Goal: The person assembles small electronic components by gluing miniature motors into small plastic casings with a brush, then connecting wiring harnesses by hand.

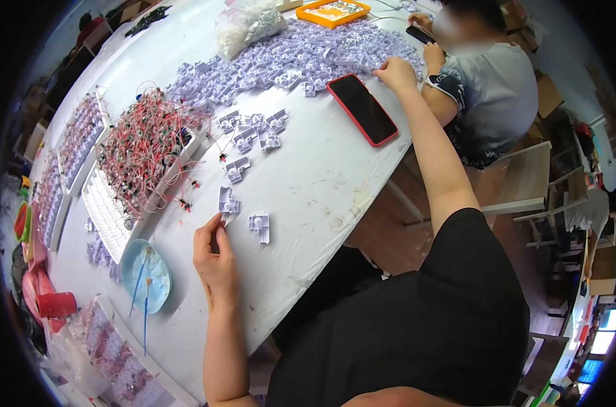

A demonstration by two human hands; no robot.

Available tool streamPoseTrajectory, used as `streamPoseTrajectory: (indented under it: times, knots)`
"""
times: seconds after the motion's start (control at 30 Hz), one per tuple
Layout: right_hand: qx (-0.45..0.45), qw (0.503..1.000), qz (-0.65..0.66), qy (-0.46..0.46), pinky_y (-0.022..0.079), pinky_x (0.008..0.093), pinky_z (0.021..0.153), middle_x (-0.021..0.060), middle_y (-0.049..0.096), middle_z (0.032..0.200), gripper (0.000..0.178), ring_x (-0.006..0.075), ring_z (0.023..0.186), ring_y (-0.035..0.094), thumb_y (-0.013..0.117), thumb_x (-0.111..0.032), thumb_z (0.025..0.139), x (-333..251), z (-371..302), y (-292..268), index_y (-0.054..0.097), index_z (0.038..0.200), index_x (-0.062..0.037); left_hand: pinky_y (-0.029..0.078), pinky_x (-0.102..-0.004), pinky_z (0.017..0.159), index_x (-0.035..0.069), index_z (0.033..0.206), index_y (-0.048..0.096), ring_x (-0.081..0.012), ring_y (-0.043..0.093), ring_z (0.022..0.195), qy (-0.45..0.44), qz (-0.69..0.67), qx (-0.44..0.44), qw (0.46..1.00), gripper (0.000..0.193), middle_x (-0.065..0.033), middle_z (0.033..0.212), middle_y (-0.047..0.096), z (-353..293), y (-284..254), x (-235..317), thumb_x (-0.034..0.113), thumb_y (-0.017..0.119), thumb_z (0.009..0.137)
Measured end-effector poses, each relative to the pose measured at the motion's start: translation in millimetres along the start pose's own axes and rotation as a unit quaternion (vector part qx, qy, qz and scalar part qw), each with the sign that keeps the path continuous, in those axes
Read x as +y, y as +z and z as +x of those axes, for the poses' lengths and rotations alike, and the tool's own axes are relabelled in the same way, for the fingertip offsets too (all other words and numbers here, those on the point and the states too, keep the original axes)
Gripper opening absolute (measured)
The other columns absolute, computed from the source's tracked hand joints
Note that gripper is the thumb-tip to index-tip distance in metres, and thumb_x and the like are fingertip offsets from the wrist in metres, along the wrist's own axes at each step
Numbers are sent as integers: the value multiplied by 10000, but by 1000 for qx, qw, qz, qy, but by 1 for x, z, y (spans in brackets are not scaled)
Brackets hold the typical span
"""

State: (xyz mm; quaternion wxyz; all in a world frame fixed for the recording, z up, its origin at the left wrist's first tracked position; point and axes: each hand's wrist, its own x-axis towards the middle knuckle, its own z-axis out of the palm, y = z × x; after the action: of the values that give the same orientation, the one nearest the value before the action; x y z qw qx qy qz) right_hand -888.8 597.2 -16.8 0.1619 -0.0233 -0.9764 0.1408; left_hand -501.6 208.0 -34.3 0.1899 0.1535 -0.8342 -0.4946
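At the lower end of a short line of lavender plastic parts, my left hand (pixel 215 258) has its thumb and forefinger drawn together at the bottom edge of one plastic part (pixel 228 201). Another plastic part (pixel 259 228) lies by itself just to the right. My right arm reaches far across, and my right hand (pixel 397 73) is closed in a pinch by the right end of a big heap of the same parts (pixel 308 51). Whatever it holds is hidden. Below that hand lies a phone in a red case (pixel 363 110), its screen dark.
A white tray (pixel 108 207) bears a tangle of red-wired components (pixel 145 146). Nearer stands a blue dish (pixel 160 288) with two thin brushes. Filled trays line the left edge. At the back are a plastic bag (pixel 250 30) and an orange tray (pixel 333 22). A co-worker (pixel 491 88) sits far right.
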Motion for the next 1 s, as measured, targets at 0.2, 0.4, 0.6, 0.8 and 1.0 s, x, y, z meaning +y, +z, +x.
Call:
streamPoseTrajectory:
  times: [0.2,0.4,0.6,0.8,1.0]
  knots:
    - [83,996,-40,-6,567,435,792,160,736,866,207,348,855,715,747,-291,735,7,-2,-1,775,842,-116,491,-266,942,-34,1203,645,-159,647,1042,8,0,2,1000,248,-112,1103,668,-1,0,2,-14,524,988]
    - [105,987,85,-83,557,396,726,139,734,823,243,314,776,716,752,-304,790,-21,-39,-50,768,865,-73,497,-273,872,-17,1178,661,-168,647,989,21,16,14,1000,240,-108,1047,666,2,4,4,-3,538,972]
    - [-163,879,334,-299,518,264,745,54,713,905,143,124,831,654,761,-153,856,-152,-169,-60,757,949,-43,501,-275,763,10,1150,679,-182,647,920,14,6,28,999,230,-103,1000,665,-2,-2,5,14,551,960]
    - [-193,833,280,-437,516,334,781,40,717,910,146,189,913,629,800,-168,790,-171,-208,-22,739,879,-69,504,-276,823,1,1151,678,-179,652,944,21,-4,9,1000,232,-113,1014,663,1,6,11,7,544,961]
    - [-70,869,306,-383,515,327,837,70,728,978,184,220,996,633,802,-195,786,-140,-158,-52,746,898,-60,501,-277,868,-13,1171,667,-175,650,980,4,-14,28,1000,249,-116,1054,654,-4,1,-3,-11,534,961]
